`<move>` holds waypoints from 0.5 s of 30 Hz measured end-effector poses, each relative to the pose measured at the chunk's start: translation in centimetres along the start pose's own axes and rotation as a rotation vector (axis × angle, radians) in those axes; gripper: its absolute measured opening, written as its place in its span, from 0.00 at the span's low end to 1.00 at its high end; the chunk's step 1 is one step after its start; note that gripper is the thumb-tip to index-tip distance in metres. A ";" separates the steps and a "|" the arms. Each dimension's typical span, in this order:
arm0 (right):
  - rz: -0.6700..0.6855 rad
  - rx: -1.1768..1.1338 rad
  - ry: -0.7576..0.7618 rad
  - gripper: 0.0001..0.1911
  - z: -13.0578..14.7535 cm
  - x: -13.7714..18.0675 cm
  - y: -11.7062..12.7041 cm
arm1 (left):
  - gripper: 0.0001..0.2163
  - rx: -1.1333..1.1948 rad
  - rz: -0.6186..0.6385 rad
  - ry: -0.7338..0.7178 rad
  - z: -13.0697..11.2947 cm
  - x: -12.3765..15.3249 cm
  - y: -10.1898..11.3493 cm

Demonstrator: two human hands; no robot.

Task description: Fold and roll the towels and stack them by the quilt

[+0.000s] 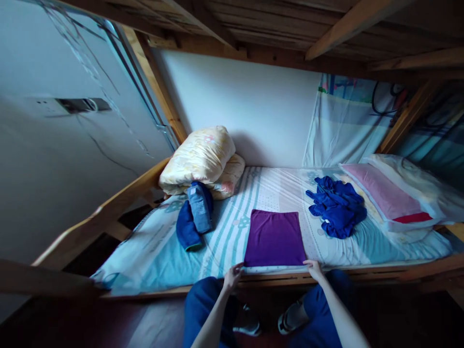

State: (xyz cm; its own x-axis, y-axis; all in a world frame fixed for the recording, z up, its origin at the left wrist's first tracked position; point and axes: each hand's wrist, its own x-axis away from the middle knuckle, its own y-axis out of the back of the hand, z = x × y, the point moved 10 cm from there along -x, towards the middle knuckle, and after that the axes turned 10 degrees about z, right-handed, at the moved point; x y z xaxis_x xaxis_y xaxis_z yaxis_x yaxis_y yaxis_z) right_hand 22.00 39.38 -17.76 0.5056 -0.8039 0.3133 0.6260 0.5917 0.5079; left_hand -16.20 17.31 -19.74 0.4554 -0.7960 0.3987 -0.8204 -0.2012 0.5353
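A purple cloth [274, 239] lies spread flat as a near square at the front edge of the bed. My left hand [233, 276] pinches its near left corner, and my right hand [314, 269] pinches the near right corner. To the right of the cloth sits a crumpled heap of blue fabric [339, 208], out of reach of either hand. On the left, a folded pair of jeans [199, 210] rests on a folded dark blue garment [186, 229].
A striped sheet [224, 232] covers the lower bunk. Folded cream quilts [203, 154] are piled at the far left; a pink pillow [384, 191] lies at the right beside clear plastic wrapping. Wooden beams [271, 53] of the upper bunk hang overhead. A wooden rail [275, 280] borders the front.
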 end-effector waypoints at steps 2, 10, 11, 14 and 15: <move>-0.005 -0.040 -0.019 0.16 -0.2 -0.2 0.1 | 0.20 -0.021 -0.001 -0.026 -0.3 -0.1 0.1; 0.003 -0.039 -0.014 0.15 -0.2 0.1 0.9 | 0.21 -0.060 0.060 -0.023 -1.2 -0.7 0.4; 0.000 -0.038 -0.010 0.14 -0.2 0.2 1.1 | 0.20 -0.059 0.074 -0.015 -0.9 -0.7 0.5; -0.017 -0.031 0.012 0.13 -0.4 0.3 1.4 | 0.17 -0.063 0.117 -0.011 -0.1 -0.8 0.8; -0.027 -0.010 0.018 0.13 -0.3 0.2 1.4 | 0.16 -0.072 0.128 -0.018 0.2 -0.9 0.8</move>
State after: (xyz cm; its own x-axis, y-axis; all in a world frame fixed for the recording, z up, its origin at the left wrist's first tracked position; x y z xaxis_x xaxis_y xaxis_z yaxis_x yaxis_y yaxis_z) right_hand 23.21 40.04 -17.25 0.4986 -0.8186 0.2852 0.6458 0.5702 0.5078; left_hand -17.33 17.73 -19.79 0.3421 -0.8229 0.4537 -0.8439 -0.0567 0.5336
